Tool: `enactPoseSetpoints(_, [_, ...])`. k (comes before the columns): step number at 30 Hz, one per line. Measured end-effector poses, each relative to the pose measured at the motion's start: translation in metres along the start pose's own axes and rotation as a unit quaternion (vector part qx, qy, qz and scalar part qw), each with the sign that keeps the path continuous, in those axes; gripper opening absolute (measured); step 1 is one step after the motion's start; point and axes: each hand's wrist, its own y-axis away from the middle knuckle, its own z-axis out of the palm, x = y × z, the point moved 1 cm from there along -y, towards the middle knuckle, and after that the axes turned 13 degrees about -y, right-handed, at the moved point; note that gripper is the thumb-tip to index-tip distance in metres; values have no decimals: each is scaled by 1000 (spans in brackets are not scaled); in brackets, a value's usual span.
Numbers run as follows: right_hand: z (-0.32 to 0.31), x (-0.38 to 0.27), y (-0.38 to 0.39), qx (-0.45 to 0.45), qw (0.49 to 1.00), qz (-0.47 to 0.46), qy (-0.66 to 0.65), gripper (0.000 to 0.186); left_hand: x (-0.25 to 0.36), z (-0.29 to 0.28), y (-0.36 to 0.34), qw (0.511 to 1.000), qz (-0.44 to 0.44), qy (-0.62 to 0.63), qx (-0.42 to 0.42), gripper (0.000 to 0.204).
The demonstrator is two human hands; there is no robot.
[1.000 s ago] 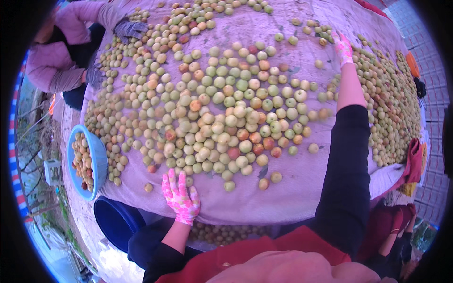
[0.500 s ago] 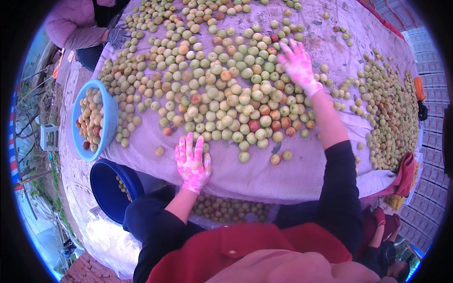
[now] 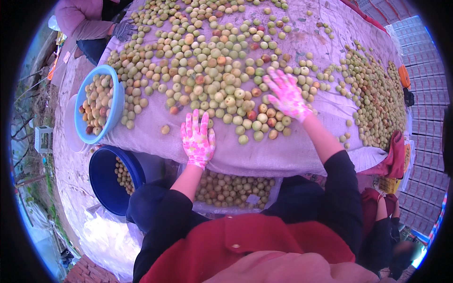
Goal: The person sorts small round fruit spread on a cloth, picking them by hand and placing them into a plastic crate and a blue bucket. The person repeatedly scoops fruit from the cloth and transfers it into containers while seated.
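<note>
Many small round fruits (image 3: 214, 61), mostly yellow-green with some red ones, lie loose over the pale cloth (image 3: 269, 160) of a big table. My left hand (image 3: 197, 141), in a pink-and-white patterned glove, rests with its fingers apart on the cloth, fingertips at the near edge of the fruits. In a matching glove, my right hand (image 3: 288, 96) is spread over the right side of the same heap, with fruits around its fingers. Neither hand grips a fruit. What lies under the right palm is hidden.
At left stand a light blue basin (image 3: 117, 104) and a dark blue bucket (image 3: 139, 166), both with fruits inside. A crate of fruits (image 3: 233, 191) sits below the table's front edge. Another pile (image 3: 373, 89) covers the right end. A co-worker's gloved hand (image 3: 123, 31) is at far left.
My right hand has drawn nearer to me across the fruits, and those beside it have spread apart. My left hand has moved a little to the right. The whole view has tilted slightly.
</note>
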Motion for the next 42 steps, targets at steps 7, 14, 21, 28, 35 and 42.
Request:
enactPoseSetpoints(7, [-15,37,59,133,984,117,6,48,-2,1,1,1000,-1,13,-7,64])
enactPoseSetpoints(14, [-3,41,-72,155,986,50,-26,44,-3,-1,2,1000,-5,23,-6,62])
enactPoseSetpoints(21, [4,43,-130,5,990,141,-16,33,-5,-1,1,999,-10,32,-26,62])
enactPoseSetpoints(28, [6,-86,-156,45,949,72,-304,44,-5,-1,2,999,-13,32,-37,62])
enactPoseSetpoints(35, [37,-132,-156,-3,960,-23,-280,42,-7,-1,2,999,-11,32,-31,61])
enactPoseSetpoints(42, [-1,-71,-107,58,950,106,-288,40,-7,2,5,999,-5,27,-36,61])
